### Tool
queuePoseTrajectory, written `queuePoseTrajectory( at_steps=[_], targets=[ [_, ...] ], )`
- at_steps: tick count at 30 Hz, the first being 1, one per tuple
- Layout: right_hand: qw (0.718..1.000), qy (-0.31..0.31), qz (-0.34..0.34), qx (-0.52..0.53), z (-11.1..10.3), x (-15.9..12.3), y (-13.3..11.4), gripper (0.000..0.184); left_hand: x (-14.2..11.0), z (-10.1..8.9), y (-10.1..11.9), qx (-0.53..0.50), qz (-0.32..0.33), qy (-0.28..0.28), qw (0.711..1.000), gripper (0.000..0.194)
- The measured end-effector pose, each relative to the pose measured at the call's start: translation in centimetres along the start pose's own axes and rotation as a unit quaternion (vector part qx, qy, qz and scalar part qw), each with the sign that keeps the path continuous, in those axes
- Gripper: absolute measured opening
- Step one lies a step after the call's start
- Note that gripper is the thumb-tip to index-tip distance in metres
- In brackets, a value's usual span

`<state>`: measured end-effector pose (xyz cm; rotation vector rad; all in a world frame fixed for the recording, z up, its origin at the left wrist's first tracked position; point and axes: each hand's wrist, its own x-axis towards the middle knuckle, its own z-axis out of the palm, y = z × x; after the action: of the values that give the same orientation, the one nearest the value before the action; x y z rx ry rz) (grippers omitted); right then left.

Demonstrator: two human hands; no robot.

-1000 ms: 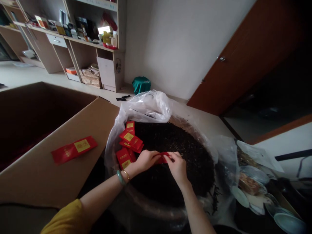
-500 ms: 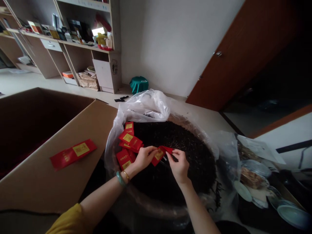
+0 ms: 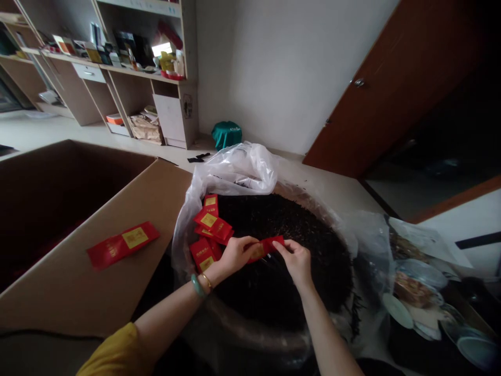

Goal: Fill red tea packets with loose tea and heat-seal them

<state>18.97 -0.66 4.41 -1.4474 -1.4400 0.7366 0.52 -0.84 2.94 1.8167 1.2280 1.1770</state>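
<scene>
A red packet (image 3: 267,247) with a yellow label is stretched between both hands, above dark loose leaves (image 3: 250,303) that look like tea. My left hand (image 3: 234,256), with a green bangle and a gold bracelet at the wrist, is closed on the packet's left part. At its right end, the thumb and fingers of my right hand (image 3: 296,261) pinch it. The leaves fill a wide round container lined with a clear plastic bag (image 3: 250,167). Several more red packets (image 3: 213,224) lie piled on the leaves at the left side, close to my left hand.
An open cardboard box (image 3: 156,203) stands at the left, with a red packet (image 3: 123,244) on its flap. Bowls and a tub of brown pieces (image 3: 413,287) sit at the right. Shelves (image 3: 152,78), a green-covered stool (image 3: 227,134) and a wooden door (image 3: 364,104) are behind.
The held packet has gone from folded at its right end to stretched flatter, as my right hand shifted slightly right. The view has also turned a little. The piled packets look unchanged.
</scene>
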Motion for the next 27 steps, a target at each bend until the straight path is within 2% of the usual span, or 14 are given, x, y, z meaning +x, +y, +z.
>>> queuePoseTrajectory(
  at_steps=[3, 5, 9, 12, 14, 17, 20, 24, 27],
  targets=[
    [0.998, 0.018, -0.053, -0.004, -0.3, -0.2, -0.5, 0.033, 0.4, 0.0, -0.1, -0.033, -0.052, 0.035, 0.997, 0.015],
    [0.998, -0.006, -0.058, 0.039, -0.2, -0.3, -0.9, 0.032, 0.6, -0.1, -0.3, -0.075, -0.079, 0.051, 0.993, 0.016],
    [0.987, -0.115, -0.015, 0.11, -0.2, -0.5, -1.2, 0.036, 0.7, 0.0, -0.7, -0.149, -0.087, 0.064, 0.983, 0.023],
    [0.972, -0.199, 0.018, 0.125, -0.5, -0.4, -1.0, 0.041, 0.4, 0.1, -0.5, -0.188, -0.087, 0.029, 0.978, 0.027],
    [0.966, -0.223, 0.027, 0.131, -0.7, -0.3, -0.8, 0.04, 0.2, 0.1, -0.1, -0.193, -0.083, 0.009, 0.978, 0.028],
    [0.963, -0.229, 0.027, 0.136, -0.6, -0.4, -0.6, 0.041, 0.1, 0.1, 0.6, -0.209, -0.08, 0.021, 0.974, 0.03],
    [0.962, -0.234, 0.041, 0.132, -0.2, -0.8, -0.3, 0.043, 0.2, -0.2, 0.9, -0.251, -0.106, 0.028, 0.962, 0.035],
    [0.954, -0.245, 0.074, 0.158, 0.3, -1.3, 0.1, 0.044, 0.4, -0.5, 0.6, -0.278, -0.141, -0.011, 0.95, 0.037],
    [0.947, -0.236, 0.087, 0.202, 0.7, -1.4, 0.0, 0.047, 0.4, -0.5, 0.3, -0.22, -0.116, -0.021, 0.968, 0.031]
  ],
)
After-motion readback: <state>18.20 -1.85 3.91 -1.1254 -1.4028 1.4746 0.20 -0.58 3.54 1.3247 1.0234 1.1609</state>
